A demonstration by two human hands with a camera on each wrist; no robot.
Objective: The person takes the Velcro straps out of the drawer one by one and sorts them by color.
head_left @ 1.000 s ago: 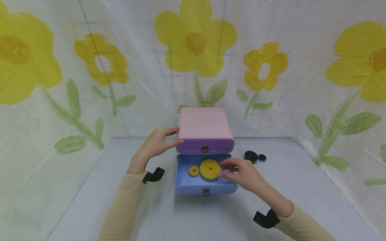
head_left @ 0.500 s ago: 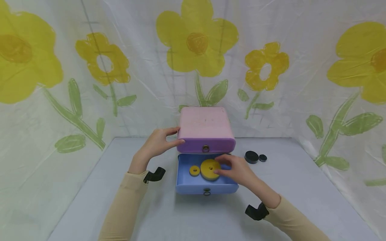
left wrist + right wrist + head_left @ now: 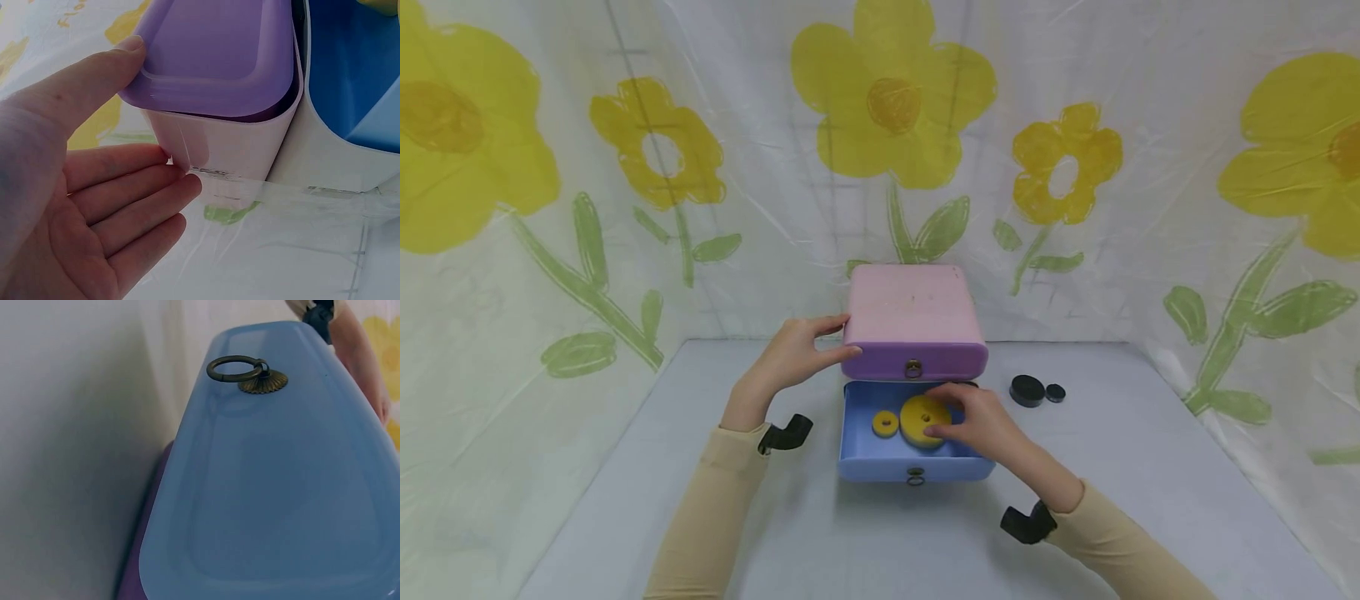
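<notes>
A light blue drawer [image 3: 859, 446] is pulled out beneath a pink box [image 3: 910, 304] with a purple drawer front [image 3: 880, 362]. Inside it lie a large yellow disc [image 3: 916, 417] and a small yellow ring [image 3: 885, 423], each with a centre hole. My right hand [image 3: 981, 421] pinches the large disc, thumb at its near side and fingers at its far side. Up at the box's left corner is my left hand [image 3: 790, 358]. Its thumb [image 3: 130, 53] touches the purple front, and its straight fingers [image 3: 125, 165] reach along the pink side. The right wrist view shows the blue front [image 3: 269, 487], not the hand.
To the right of the drawers, a larger black disc [image 3: 1027, 390] and a smaller black disc [image 3: 1056, 392] lie on the white tabletop [image 3: 865, 550]. A brass ring pull [image 3: 234, 369] hangs on the blue front. Behind stands a flower-printed curtain [image 3: 760, 150].
My right hand has moved left over the blue drawer, from the large yellow disc's right edge to a pinch across it. The left hand has stayed at the box corner.
</notes>
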